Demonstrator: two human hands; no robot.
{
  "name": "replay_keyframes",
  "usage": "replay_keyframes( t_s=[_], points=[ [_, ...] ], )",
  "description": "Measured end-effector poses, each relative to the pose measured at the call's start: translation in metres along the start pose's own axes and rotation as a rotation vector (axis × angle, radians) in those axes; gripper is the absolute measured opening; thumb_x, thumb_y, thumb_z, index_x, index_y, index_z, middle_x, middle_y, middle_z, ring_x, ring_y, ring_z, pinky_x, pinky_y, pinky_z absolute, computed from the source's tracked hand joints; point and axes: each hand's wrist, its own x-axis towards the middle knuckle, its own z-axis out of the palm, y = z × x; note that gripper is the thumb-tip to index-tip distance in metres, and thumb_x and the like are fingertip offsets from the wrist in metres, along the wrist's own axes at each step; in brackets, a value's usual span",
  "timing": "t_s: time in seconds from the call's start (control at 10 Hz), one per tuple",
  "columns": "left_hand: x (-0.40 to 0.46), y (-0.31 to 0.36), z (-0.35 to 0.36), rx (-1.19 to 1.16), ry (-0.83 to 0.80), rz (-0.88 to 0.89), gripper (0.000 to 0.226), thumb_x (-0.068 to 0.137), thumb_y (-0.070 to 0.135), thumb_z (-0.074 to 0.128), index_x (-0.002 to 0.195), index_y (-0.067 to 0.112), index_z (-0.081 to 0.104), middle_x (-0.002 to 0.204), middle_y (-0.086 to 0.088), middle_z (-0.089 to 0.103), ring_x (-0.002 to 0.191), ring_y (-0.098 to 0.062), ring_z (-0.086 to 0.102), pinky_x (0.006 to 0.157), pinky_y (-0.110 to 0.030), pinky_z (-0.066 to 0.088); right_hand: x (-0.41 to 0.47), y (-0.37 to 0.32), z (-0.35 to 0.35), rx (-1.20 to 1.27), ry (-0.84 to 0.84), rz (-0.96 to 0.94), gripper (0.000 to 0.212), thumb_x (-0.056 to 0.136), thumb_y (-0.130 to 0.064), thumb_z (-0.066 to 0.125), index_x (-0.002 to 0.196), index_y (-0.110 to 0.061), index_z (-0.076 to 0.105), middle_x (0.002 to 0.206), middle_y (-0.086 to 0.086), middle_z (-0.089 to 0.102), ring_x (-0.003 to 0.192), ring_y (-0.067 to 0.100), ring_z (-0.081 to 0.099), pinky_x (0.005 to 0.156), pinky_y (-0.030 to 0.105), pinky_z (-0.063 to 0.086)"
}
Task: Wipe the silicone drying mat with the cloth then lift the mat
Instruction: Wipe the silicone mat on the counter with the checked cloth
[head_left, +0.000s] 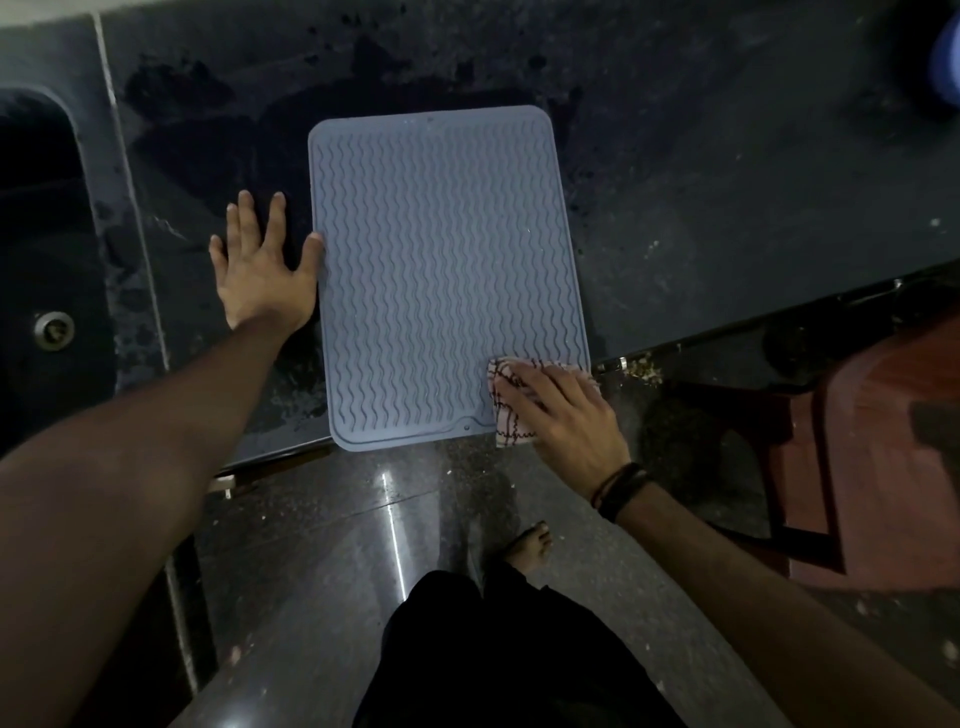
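Lying flat on the dark tabletop (701, 208), the silicone drying mat (441, 270) runs its long axis straight away from you, with its near short edge reaching the tabletop's front lip. Your right hand (566, 415) sits on the near right corner of that mat, fingers (524, 387) spread and pressed down flat on the checked cloth (506, 410), pinning it rather than bunching it in a fist. From those fingers nearly the whole ribbed surface lies ahead and to the left, so the wipe probably wants long strokes away from you along the mat's length, working leftward.

Your left hand (265, 265) rests open on the tabletop just beside the mat's left long edge, palm down, gripping nothing; its thumb tip touches or nearly touches that edge, which one I cannot tell. It looks placed to brace the mat against sliding.

For the lift, both hands are at the mat, the right on its near corner at the lip. Wet patches darken the tabletop beyond your left fingers, with a sink (47, 260) farther left.
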Motion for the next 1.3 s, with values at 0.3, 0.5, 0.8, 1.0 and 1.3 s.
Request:
replay_keyframes(
  t_s=[0.3,0.5,0.8,1.0,1.3],
  points=[
    [0.0,-0.002,0.002,0.008,0.001,-0.001,0.075,0.101,0.072,0.02,0.165,0.035,0.01,0.173,-0.002,-0.001,0.159,-0.02,-0.005,0.127,-0.046,-0.003,0.074,0.031,-0.049,0.507,0.193,0.487,0.042,0.079,-0.013,0.069,0.119,-0.026,0.062,0.11,-0.005,0.067,0.097,0.013,0.06,0.08,0.029,0.053],
    [0.002,-0.003,0.004,0.01,0.003,0.001,0.076,0.1,0.073,0.019,0.165,0.035,0.009,0.173,-0.001,-0.002,0.159,-0.018,-0.005,0.127,-0.046,-0.003,0.176,0.069,-0.066,0.689,-0.177,0.445,0.021,0.079,-0.033,0.074,0.085,-0.015,0.065,0.085,-0.003,0.068,0.079,0.011,0.063,0.069,0.024,0.051],
    [0.001,-0.004,0.005,0.011,0.002,0.002,0.076,0.101,0.072,0.019,0.165,0.034,0.008,0.173,-0.001,-0.003,0.159,-0.018,-0.007,0.128,-0.046,-0.003,0.196,0.06,-0.024,0.328,-0.004,0.386,0.026,0.078,-0.025,0.065,0.102,-0.018,0.062,0.104,0.003,0.063,0.093,0.021,0.06,0.075,0.033,0.054],
    [0.001,-0.002,0.005,-0.011,0.0,-0.002,0.076,0.101,0.072,0.022,0.165,0.033,0.008,0.173,-0.001,-0.003,0.159,-0.016,-0.008,0.128,-0.044,-0.005,0.213,0.054,-0.022,0.333,-0.045,0.534,0.052,0.084,-0.037,0.06,0.131,-0.018,0.048,0.137,0.002,0.048,0.116,0.024,0.053,0.091,0.034,0.047],
    [0.002,-0.003,0.007,-0.035,0.026,0.002,0.078,0.099,0.073,0.016,0.165,0.031,0.012,0.173,-0.003,0.0,0.159,-0.019,-0.004,0.127,-0.045,-0.004,0.258,0.068,-0.027,0.306,-0.203,0.448,0.053,0.086,-0.051,0.051,0.133,-0.028,0.041,0.136,-0.001,0.052,0.113,0.028,0.057,0.092,0.036,0.049]
  ],
)
